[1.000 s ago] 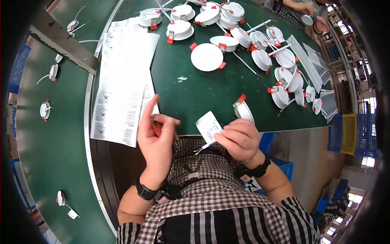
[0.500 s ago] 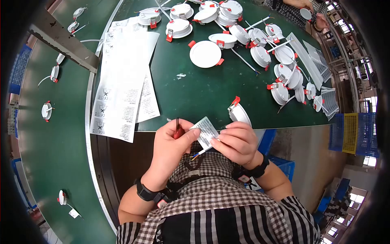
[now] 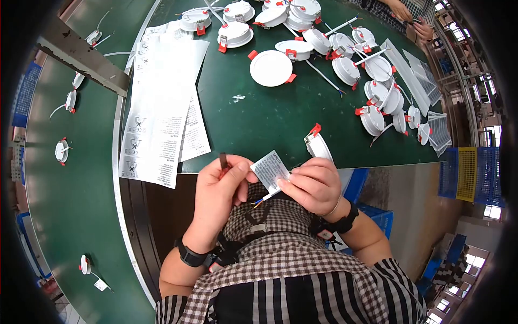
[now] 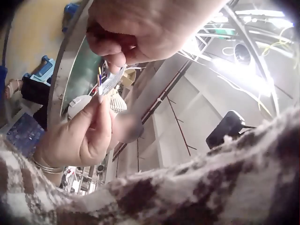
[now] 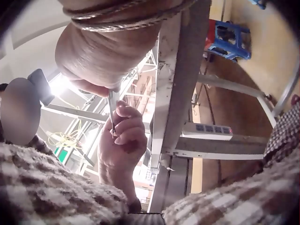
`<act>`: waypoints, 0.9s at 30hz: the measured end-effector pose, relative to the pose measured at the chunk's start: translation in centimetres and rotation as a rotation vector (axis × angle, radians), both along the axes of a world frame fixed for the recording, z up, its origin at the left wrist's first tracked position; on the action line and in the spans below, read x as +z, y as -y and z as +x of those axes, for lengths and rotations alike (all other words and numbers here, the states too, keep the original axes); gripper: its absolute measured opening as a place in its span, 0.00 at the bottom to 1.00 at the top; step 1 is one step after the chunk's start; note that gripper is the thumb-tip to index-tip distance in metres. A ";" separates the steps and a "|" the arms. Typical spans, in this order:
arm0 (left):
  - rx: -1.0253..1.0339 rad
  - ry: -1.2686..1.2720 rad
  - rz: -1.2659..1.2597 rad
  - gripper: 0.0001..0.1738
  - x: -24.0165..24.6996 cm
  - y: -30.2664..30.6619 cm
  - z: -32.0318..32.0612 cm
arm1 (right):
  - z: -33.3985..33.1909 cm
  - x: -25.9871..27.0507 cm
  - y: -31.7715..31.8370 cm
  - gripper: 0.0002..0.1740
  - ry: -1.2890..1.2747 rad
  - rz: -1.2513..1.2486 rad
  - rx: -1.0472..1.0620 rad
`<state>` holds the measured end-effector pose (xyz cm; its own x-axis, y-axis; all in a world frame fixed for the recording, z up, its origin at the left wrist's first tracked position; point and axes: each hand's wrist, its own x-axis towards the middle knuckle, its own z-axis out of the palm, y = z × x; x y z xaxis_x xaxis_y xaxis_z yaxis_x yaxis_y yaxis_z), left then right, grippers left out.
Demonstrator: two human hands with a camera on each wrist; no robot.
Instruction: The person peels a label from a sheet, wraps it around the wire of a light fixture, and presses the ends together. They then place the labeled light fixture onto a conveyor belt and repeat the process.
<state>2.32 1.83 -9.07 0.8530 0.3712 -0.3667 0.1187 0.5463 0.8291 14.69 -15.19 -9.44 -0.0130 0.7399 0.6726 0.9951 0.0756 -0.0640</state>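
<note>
1. Head view: lower centre, the left hand's [image 3: 218, 186] fingers pinch a printed label's [image 3: 271, 168] left corner; the right hand's [image 3: 313, 186] grasp its lower right edge and a cable [image 3: 271, 195].
2. Left wrist view: label upper left, between both hands.
3. Right wrist view: label edge-on, left of centre.

The label [image 3: 271, 170] is a small pale rectangle with fine dark print, held slantwise near the middle of the picture, one corner pointing up. Just under it runs a white cable [image 3: 271, 195], its blue and yellowish wire ends bare of the sheath and angled down to the left. Up and to the right, by the worktop's [image 3: 259, 129] near edge, a round white lamp [image 3: 319, 147] sits tipped, red clip upward, its lower part hidden. Left of the label, a red and dark tool [image 3: 223, 161] shows only in part.
</note>
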 end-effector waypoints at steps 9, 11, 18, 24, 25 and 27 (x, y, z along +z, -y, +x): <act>-0.014 0.014 -0.056 0.08 -0.5 -0.5 -0.3 | 0.0 -0.1 -0.2 0.15 -0.012 0.023 -0.012; -0.022 -0.002 -0.064 0.07 -0.5 -0.4 -0.2 | 0.0 -0.1 -0.3 0.15 -0.010 0.024 -0.013; -0.008 -0.053 -0.006 0.03 -0.3 0.5 0.2 | 0.2 -0.2 0.0 0.14 -0.080 0.044 -0.022; 0.042 -0.047 0.114 0.04 0.4 0.9 0.3 | 0.3 -1.0 0.4 0.12 -0.182 0.089 0.009; 0.046 -0.049 0.126 0.04 0.5 0.9 0.3 | 0.3 -1.0 0.5 0.12 -0.181 0.072 0.003; 0.054 -0.043 0.128 0.04 0.5 1.0 0.3 | 0.3 -0.7 0.5 0.12 -0.169 0.075 0.001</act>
